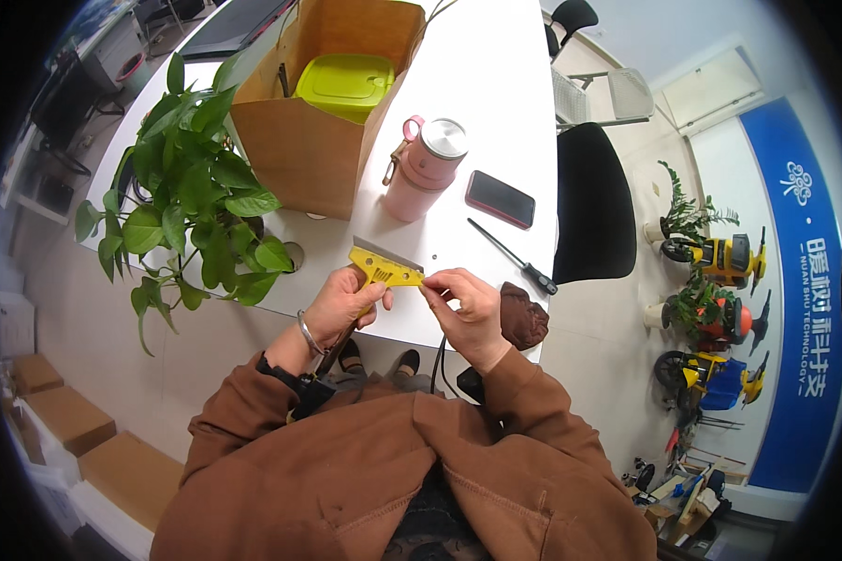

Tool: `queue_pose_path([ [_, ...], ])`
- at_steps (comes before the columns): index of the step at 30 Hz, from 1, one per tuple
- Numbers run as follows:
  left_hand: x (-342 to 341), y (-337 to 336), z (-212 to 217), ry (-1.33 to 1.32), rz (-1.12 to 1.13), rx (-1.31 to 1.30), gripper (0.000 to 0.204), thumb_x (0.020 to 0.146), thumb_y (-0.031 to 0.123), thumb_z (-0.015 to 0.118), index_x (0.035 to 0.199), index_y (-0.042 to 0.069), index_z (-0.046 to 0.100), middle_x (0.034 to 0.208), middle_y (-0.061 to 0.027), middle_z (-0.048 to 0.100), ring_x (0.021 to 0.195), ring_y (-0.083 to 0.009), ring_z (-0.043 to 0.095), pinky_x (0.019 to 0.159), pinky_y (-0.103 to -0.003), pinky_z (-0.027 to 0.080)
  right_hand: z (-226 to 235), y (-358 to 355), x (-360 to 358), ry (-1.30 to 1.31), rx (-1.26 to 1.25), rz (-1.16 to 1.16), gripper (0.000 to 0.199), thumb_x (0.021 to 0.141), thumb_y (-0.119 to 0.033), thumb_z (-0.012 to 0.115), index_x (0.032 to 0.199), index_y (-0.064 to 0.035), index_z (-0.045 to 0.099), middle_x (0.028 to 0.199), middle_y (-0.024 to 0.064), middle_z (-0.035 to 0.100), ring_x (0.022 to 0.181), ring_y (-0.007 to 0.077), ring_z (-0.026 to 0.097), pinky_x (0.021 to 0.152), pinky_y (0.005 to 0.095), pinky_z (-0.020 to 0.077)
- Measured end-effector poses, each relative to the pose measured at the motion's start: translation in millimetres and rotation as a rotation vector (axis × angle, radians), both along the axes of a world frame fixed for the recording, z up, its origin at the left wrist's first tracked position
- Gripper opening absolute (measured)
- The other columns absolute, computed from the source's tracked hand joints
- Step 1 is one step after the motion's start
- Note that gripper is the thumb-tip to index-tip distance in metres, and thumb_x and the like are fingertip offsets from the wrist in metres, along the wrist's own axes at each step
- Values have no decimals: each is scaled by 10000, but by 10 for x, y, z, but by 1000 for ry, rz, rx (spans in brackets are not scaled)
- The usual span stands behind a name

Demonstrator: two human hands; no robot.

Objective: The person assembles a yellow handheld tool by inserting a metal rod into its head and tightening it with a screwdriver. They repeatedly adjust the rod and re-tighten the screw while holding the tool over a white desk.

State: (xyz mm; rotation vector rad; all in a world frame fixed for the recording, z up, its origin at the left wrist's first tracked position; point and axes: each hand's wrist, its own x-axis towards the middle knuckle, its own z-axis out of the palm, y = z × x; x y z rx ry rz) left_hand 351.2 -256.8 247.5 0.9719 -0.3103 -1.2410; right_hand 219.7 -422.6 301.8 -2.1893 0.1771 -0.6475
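White counter (510,79): left fingers (372,295) grip the yellow scraper (384,271), blade (388,253) on; right fingers (446,282) pinch its end; screwdriver (536,277) lies untouched right, work looks unfinished.

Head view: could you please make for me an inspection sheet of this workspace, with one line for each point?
Surface: white table, partly covered.
Job's things: scraper, yellow, above the table's near edge; screwdriver on the table.
Clutter: phone, pink cup, paper bag with a green box inside, plant left of it; brown item near the right edge, kind unclear.
Grips: left grip holds the scraper; right grip has fingertips at its right end, exact hold unclear.
Cables: dark cord hanging near the person's lap.
Surroundings: black chair at right, cartons lower left, blue wall panel far right.
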Motion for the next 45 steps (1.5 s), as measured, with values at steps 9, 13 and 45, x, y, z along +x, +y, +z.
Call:
queue_pose_path([
  [9,-198,-239,230,-74,28,5,193,997,120,545,1147,6,582,846,-38,611,510,-48,426,451,-187,366,-49,-135,-59,-9,-123,-62,133,794,43,743,904,-3,686,871,90,686,683,132,668,551,229,539],
  [13,-318,-320,283,-152,60,66,192,975,108,554,1127,-6,580,823,-19,616,508,-36,438,444,-193,361,-48,-171,-123,8,-11,-96,126,795,39,738,899,0,678,867,94,684,666,143,671,552,235,541],
  [45,-346,-430,208,33,2,20,202,1012,158,546,1157,19,566,847,-41,593,523,-41,415,452,-169,350,-85,-216,-159,27,-111,-185,125,774,-4,756,886,-30,707,801,98,666,682,224,653,579,300,517],
])
